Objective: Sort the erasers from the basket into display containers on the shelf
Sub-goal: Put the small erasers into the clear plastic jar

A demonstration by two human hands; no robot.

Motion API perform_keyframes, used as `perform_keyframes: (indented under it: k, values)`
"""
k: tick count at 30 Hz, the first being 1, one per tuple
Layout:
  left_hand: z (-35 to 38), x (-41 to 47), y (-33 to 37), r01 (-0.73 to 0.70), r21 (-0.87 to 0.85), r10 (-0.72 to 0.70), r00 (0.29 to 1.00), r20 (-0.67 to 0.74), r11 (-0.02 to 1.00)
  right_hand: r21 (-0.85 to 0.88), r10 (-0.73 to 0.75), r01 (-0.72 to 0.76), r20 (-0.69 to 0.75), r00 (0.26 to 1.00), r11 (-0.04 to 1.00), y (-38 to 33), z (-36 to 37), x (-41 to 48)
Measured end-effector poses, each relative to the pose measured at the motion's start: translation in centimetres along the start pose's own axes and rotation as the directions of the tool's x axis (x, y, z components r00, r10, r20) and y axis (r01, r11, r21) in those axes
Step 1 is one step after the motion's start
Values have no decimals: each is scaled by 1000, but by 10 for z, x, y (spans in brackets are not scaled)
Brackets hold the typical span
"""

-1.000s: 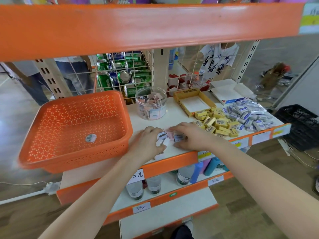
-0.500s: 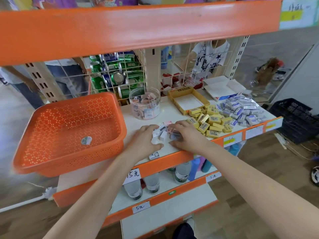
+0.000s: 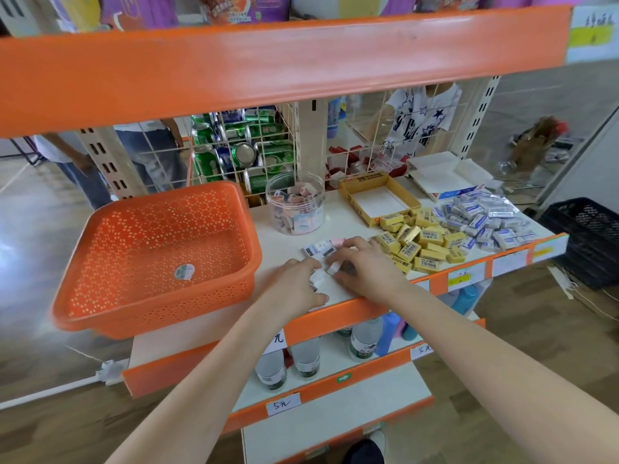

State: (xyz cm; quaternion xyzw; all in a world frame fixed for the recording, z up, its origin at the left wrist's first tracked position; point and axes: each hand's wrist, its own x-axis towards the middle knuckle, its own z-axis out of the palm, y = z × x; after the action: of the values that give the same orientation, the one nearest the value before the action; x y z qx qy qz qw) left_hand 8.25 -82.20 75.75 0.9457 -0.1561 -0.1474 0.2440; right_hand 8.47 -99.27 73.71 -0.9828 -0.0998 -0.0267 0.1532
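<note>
An orange perforated basket (image 3: 160, 229) sits at the left of the white shelf (image 3: 338, 222), with only a round sticker inside. Several small pink and white erasers (image 3: 321, 247) lie near the shelf's front edge. My left hand (image 3: 294, 283) and my right hand (image 3: 361, 266) are cupped over them, fingers curled onto erasers. A clear round jar (image 3: 296, 207) behind holds more pink erasers. A yellow cardboard box (image 3: 380, 199) stands empty, with a pile of yellow erasers (image 3: 422, 242) and a pile of blue-and-white erasers (image 3: 485, 222) to its right.
A white open box (image 3: 442, 177) lies at the back right. Green cans (image 3: 241, 152) fill a wire rack behind the basket. An orange shelf beam (image 3: 268, 58) hangs overhead. Bottles (image 3: 304, 360) stand on the lower shelf. People stand behind the rack; a black crate (image 3: 589, 236) is at far right.
Both hands stay on the small eraser cluster and have drawn closer together, gathering the pieces. The view has shifted slightly.
</note>
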Motion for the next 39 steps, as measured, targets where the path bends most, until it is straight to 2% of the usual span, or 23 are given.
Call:
perform_keyframes:
  k: [7,17,21,24,28,34,39]
  values:
    - [8,10,4,-51,-12,50,995,-87,999,118,46,-41,-36,998,992,12,-1,-7]
    - [10,26,-5,-120,-22,108,948,-298,993,107,42,-36,-56,998,994,16,-5,-12]
    - [15,25,-9,-145,28,146,930,-337,989,66,31,-27,-73,997,997,16,-3,-12]
    - [13,21,-10,-192,-49,162,917,-364,980,77,33,-27,-71,997,997,16,-2,-10]
    - [9,16,-13,-192,-115,145,933,-328,975,103,24,-15,-91,996,995,12,2,-6]
    - [5,10,-24,-106,92,117,984,-131,990,105,29,-20,-84,996,994,9,5,-3]
    - [1,7,-24,-123,125,140,981,-134,985,102,32,-23,-90,995,995,7,4,-3]
